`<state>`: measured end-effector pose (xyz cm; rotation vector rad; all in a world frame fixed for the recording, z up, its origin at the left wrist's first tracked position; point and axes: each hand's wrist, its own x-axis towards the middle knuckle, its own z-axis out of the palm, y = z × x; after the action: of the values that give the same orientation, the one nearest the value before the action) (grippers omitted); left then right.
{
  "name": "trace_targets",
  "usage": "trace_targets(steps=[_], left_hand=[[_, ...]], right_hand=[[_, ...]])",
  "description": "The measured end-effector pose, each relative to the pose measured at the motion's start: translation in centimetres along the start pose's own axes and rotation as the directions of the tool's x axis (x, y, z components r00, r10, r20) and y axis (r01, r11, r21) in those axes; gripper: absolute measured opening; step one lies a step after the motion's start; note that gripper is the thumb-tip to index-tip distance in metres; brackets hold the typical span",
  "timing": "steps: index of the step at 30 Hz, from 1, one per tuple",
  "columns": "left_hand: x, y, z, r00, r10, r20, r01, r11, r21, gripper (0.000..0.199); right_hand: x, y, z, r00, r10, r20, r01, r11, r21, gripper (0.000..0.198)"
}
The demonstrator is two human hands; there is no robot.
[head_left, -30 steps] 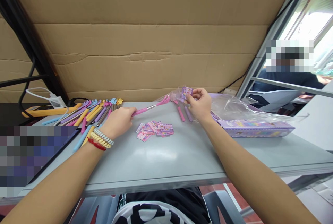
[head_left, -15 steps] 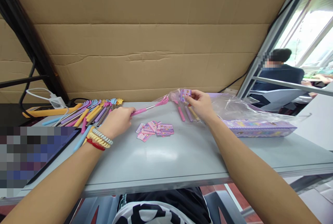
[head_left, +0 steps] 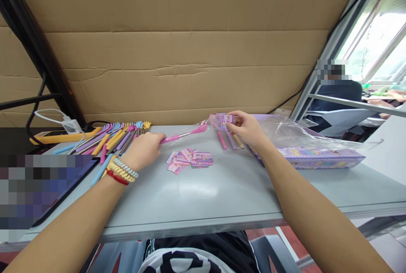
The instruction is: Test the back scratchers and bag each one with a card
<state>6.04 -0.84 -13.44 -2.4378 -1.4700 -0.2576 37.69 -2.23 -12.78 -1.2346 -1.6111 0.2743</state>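
Note:
My left hand (head_left: pixel 148 151) is closed on the handle end of a pink back scratcher (head_left: pixel 171 139), whose metal shaft and pink head point right. Clear plastic lies around its head end. Between thumb and fingers, my right hand (head_left: pixel 245 129) pinches a small purple printed card (head_left: pixel 226 122) beside that head, at the plastic's end. Whether the card is inside the plastic or against it, I cannot tell. A loose pile of pink printed cards (head_left: pixel 187 157) lies on the table between my hands. Beyond my left wrist, several coloured back scratchers (head_left: pixel 116 137) lie in a heap.
Behind my right hand, wrapped pink, purple and yellow handles (head_left: pixel 231 140) lie near a purple printed box (head_left: pixel 320 158) with clear plastic (head_left: pixel 285 129) over it. A tablet (head_left: pixel 53 188) lies at left. Cardboard (head_left: pixel 190 49) stands at the back of the grey table (head_left: pixel 196 197). Someone sits at far right.
The back scratcher's head has dipped slightly. The card in my right hand has moved a little lower, and both hands keep their grip.

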Motion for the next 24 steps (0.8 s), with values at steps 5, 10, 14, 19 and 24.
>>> trace_targets(steps=[5,10,14,19,24], left_hand=[[0.1,0.0,0.0,0.999,-0.024,0.023,0.024,1.0,-0.011,0.037],[0.0,0.0,0.1,1.0,-0.011,0.021,0.011,1.0,0.0,0.034],[0.0,0.2,0.1,1.0,-0.009,0.02,0.009,1.0,0.003,0.034],[0.0,0.4,0.1,1.0,0.011,0.005,-0.011,1.0,-0.006,0.031],[-0.2,0.6,-0.1,1.0,0.004,0.007,-0.004,1.0,-0.016,0.03]], right_hand=[[0.1,0.1,-0.3,0.999,0.011,0.042,-0.011,1.0,0.0,0.015],[0.2,0.5,-0.3,1.0,-0.009,0.017,0.01,0.998,-0.057,0.016],[0.1,0.2,0.0,0.994,0.031,-0.103,-0.038,0.997,-0.071,0.014],[0.0,-0.5,0.0,0.982,0.051,-0.18,-0.069,0.993,-0.097,0.012],[0.1,-0.6,0.0,0.969,0.127,-0.21,-0.135,0.99,-0.026,0.015]])
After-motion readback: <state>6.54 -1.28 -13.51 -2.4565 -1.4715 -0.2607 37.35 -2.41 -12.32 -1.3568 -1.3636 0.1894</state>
